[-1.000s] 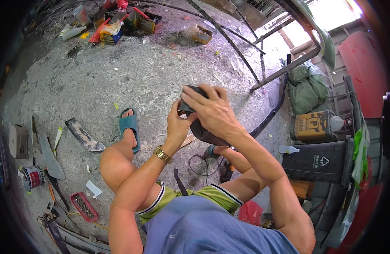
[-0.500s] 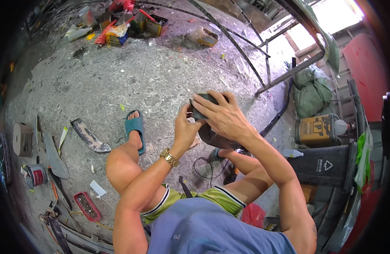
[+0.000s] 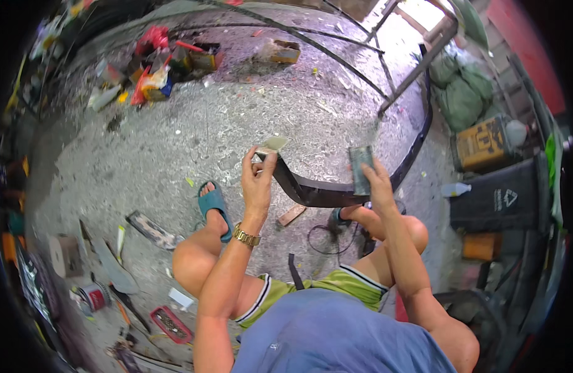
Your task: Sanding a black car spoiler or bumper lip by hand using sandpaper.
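My left hand (image 3: 258,180) pinches the near-left end of a long black curved plastic strip (image 3: 333,194). A pale, translucent flap (image 3: 275,144) sticks out at that end, by my fingertips. From there the strip bends across in front of my legs and curves away to the far right. My right hand (image 3: 378,184) grips a flat, dark grey-green rectangular pad (image 3: 360,169), upright in front of the strip's right part. I cannot tell whether the pad touches the strip. A gold watch (image 3: 246,235) is on my left wrist.
A metal frame (image 3: 417,69) stands at the far right, near green sacks (image 3: 463,84) and a black bin (image 3: 498,202). Putty knives (image 3: 112,264), a tin (image 3: 94,297) and a red tray of small parts (image 3: 171,324) lie at the left. Boxes (image 3: 202,61) sit at the back.
My hands were together at the strip's end. Now the right hand is apart, farther right, with the pad showing in it. The left hand stays at the end, and the whole view has shifted.
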`<state>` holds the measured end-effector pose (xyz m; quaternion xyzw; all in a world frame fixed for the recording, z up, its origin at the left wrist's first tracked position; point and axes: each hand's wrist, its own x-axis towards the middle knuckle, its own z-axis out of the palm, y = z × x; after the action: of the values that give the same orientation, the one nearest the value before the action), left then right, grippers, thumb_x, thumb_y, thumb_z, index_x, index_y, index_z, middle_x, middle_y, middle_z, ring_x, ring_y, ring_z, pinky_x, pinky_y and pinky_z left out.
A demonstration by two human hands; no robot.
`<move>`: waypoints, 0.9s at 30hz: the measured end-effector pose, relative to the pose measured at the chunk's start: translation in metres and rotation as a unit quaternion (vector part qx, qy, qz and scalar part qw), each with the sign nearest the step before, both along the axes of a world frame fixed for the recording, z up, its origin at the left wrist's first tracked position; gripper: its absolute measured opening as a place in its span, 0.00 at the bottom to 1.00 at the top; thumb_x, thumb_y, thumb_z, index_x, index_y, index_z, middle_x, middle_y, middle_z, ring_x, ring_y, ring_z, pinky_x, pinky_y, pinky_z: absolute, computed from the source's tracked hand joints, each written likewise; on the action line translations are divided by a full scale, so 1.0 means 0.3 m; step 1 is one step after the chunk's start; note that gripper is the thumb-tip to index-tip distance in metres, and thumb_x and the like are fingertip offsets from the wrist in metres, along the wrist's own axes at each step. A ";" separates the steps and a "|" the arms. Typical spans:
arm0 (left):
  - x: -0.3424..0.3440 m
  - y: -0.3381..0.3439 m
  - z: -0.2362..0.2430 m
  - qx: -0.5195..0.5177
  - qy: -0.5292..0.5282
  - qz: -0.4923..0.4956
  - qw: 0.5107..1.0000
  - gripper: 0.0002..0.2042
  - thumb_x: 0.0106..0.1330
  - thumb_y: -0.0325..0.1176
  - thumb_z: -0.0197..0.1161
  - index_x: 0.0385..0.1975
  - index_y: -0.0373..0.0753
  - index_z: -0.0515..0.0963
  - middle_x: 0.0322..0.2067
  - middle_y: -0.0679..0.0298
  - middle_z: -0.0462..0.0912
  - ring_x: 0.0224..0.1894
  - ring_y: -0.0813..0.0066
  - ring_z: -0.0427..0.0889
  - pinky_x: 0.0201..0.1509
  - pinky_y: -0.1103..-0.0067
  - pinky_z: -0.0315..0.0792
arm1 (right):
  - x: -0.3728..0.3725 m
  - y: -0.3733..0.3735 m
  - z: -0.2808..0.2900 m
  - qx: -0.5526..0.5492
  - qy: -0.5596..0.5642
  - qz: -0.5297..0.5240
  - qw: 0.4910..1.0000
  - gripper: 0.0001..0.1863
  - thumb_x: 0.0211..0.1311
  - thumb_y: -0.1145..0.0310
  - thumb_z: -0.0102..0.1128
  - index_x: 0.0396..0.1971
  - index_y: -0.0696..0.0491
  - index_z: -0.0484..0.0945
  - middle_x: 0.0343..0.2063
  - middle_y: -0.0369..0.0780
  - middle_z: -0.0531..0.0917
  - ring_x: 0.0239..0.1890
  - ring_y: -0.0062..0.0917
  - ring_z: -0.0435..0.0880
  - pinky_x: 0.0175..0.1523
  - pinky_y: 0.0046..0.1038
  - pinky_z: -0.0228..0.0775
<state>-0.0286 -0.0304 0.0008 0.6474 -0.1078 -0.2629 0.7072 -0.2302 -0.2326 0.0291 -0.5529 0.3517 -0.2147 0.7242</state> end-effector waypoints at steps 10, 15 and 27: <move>0.140 0.004 -0.009 0.051 -0.005 0.043 0.998 0.22 0.70 0.54 0.59 0.46 0.39 0.78 0.34 0.69 0.79 0.35 0.82 0.78 0.43 0.81 0.74 | 0.026 0.220 -0.117 0.059 -0.039 0.126 0.990 0.19 0.72 0.67 0.52 0.59 0.57 0.71 0.39 0.37 0.83 0.35 0.14 0.78 0.40 0.20 0.73; 0.238 0.017 -0.001 0.098 0.026 -0.015 0.995 0.27 0.70 0.56 0.58 0.46 0.32 0.79 0.28 0.68 0.78 0.32 0.76 0.82 0.40 0.78 0.78 | 0.046 0.294 -0.148 -0.100 -0.041 0.241 0.964 0.21 0.67 0.68 0.55 0.58 0.57 0.74 0.58 0.46 0.74 0.53 0.30 0.78 0.56 0.30 0.71; 0.431 -0.063 0.061 0.326 -0.020 -0.230 0.917 0.30 0.69 0.60 0.54 0.47 0.33 0.81 0.37 0.62 0.85 0.36 0.75 0.83 0.45 0.77 0.77 | 0.152 0.284 -0.200 -0.141 0.050 0.326 0.933 0.22 0.63 0.64 0.56 0.54 0.58 0.76 0.70 0.57 0.56 0.65 0.53 0.68 0.68 0.43 0.61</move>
<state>0.1008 -0.0493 0.0192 0.8048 -0.1762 -0.4254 0.3745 -0.1847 -0.1473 -0.0311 -0.7437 0.1538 0.0142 0.6504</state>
